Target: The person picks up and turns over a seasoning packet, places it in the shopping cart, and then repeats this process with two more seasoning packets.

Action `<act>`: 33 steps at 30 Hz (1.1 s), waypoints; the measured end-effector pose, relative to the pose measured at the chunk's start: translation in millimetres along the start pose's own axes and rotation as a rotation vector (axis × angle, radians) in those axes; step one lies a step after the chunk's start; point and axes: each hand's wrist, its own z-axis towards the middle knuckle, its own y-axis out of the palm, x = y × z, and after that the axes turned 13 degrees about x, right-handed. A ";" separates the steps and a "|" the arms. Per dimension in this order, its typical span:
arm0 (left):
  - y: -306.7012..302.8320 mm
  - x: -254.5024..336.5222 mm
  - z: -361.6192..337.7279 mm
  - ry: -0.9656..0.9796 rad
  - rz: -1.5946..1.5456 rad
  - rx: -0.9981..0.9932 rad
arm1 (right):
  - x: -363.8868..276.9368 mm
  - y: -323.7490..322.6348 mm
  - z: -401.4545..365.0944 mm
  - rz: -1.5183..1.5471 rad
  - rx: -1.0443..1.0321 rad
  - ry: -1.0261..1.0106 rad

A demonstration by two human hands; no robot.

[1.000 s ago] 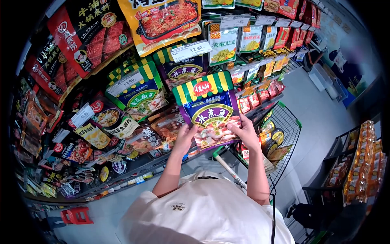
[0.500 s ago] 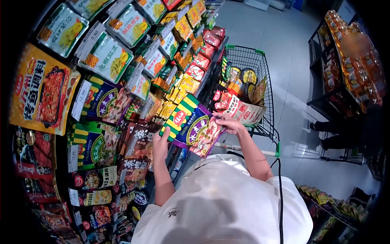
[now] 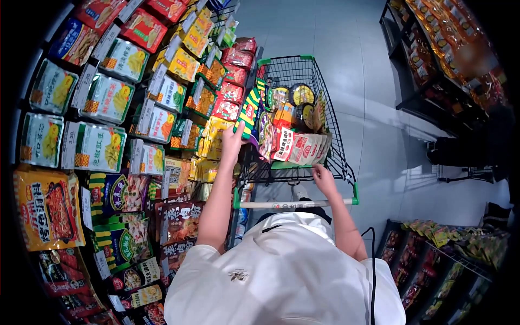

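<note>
My left hand [image 3: 233, 142] grips the lower left end of a blue, green and yellow striped fish seasoning packet [image 3: 250, 112], with the thumb on its front. The packet is tilted over the left side of the shopping cart [image 3: 297, 205]. Against its right edge lies a red and white seasoning packet [image 3: 303, 146] in the basket. Near the basket's rear rim, my right hand [image 3: 325, 180] is loosely closed with curled fingers, and nothing shows in it. Round black-and-yellow lidded tubs [image 3: 302, 95] and an orange pack [image 3: 284, 116] sit farther forward in the basket.
Shelves on the left carry pickle packs [image 3: 100, 146], a yellow grilled-fish seasoning bag [image 3: 49, 208] and price tags. At right stands a rack of packaged goods [image 3: 417, 54]. A dark-clothed person [image 3: 466, 149] is beside another cart. Lower right is a snack shelf [image 3: 433, 254].
The striped packet has moved from in front of my body forward to the cart, now held by my left hand alone. My right hand has let go of it and drawn back to the basket's rear.
</note>
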 end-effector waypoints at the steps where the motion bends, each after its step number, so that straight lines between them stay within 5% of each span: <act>1: 10.2 -5.2 22.9 0.020 0.059 0.008 | 2.2 -4.8 -1.4 -0.039 0.013 -0.021; 10: 120.1 -72.0 238.2 0.384 0.388 0.101 | 29.0 -14.5 3.0 -0.166 0.180 -0.050; 20: 196.0 -195.6 331.7 -0.107 -0.090 0.285 | 22.3 -16.8 5.7 -0.191 0.158 -0.085; 25: 176.5 -285.5 324.6 -0.304 0.216 0.292 | 18.6 -18.4 10.5 -0.164 0.130 -0.098; 33: 160.6 -257.4 302.6 -0.373 0.360 0.336 | 18.1 -17.8 8.8 -0.192 0.123 -0.103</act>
